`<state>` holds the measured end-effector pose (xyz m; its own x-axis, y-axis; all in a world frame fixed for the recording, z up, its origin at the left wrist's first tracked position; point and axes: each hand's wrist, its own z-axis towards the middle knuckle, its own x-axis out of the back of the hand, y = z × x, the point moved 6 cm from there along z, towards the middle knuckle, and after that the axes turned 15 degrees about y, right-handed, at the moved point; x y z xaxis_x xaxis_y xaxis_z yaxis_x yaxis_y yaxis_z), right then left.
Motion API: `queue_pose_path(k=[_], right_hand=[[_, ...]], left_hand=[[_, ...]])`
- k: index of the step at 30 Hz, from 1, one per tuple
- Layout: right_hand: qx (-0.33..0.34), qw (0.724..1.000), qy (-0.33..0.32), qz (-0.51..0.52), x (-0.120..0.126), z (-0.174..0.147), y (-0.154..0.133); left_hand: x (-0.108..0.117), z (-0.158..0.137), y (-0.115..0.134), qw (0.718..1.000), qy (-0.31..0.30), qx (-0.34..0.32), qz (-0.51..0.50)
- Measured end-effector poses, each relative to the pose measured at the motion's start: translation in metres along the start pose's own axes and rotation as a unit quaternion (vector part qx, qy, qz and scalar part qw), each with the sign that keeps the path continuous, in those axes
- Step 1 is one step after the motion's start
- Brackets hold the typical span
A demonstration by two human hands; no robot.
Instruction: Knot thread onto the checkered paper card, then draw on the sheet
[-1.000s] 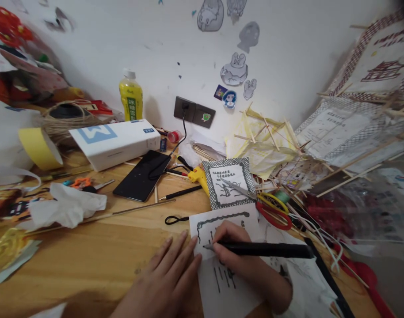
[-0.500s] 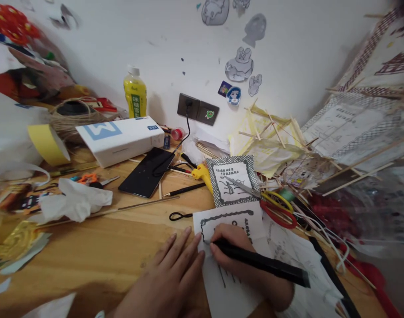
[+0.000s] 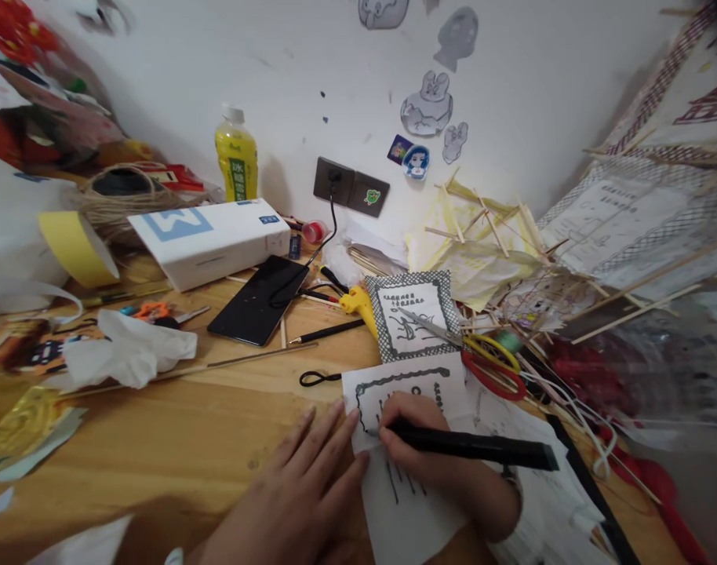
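Note:
A thick black marker (image 3: 476,446) is gripped in my right hand (image 3: 417,439), its tip at the left edge of a white sheet of paper (image 3: 405,526). That sheet carries a wavy dark border along its top, some written characters and several vertical strokes; my right hand hides part of it. My left hand (image 3: 300,479) lies flat with fingers spread, fingertips on the sheet's left edge. Just beyond the sheet lies a finished-looking drawing (image 3: 414,314) with a cross-hatched border. Scissors (image 3: 493,369) with red and yellow handles rest partly over it.
A black phone (image 3: 258,300), a white box (image 3: 211,239) and a yellow drink bottle (image 3: 236,157) stand or lie toward the wall. Crumpled tissue (image 3: 132,349) and yellow tape (image 3: 79,249) are at left. Stick-and-paper frames (image 3: 482,243) crowd the right. A thin pen (image 3: 329,331) lies mid-table.
The marker and my right hand have shifted slightly right, with the marker's rear end swung up. The dark line on the sheet's left side reaches slightly lower. My left hand stays flat.

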<state>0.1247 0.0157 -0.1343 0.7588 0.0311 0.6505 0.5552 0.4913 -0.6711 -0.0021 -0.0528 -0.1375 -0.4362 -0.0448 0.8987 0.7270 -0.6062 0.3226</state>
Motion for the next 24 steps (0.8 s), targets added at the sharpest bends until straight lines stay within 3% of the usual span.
queue_pose_path(k=[9,16,19,24], right_hand=[[0.051,0.998,0.007,-0.025,0.002,0.002,-0.015],[0.058,0.998,-0.013,-0.009,0.001,-0.003,-0.01],[0.019,0.999,-0.017,0.039,0.001,-0.001,-0.004],[-0.062,0.99,0.032,0.12,0.008,0.009,0.004]], left_hand=[[-0.002,-0.001,-0.001,1.0,-0.002,0.011,-0.017],[-0.003,0.0,-0.002,1.0,-0.001,0.011,-0.011],[-0.004,0.0,-0.001,1.0,0.002,0.003,-0.007],[-0.004,-0.003,0.002,0.999,0.023,-0.039,-0.007]])
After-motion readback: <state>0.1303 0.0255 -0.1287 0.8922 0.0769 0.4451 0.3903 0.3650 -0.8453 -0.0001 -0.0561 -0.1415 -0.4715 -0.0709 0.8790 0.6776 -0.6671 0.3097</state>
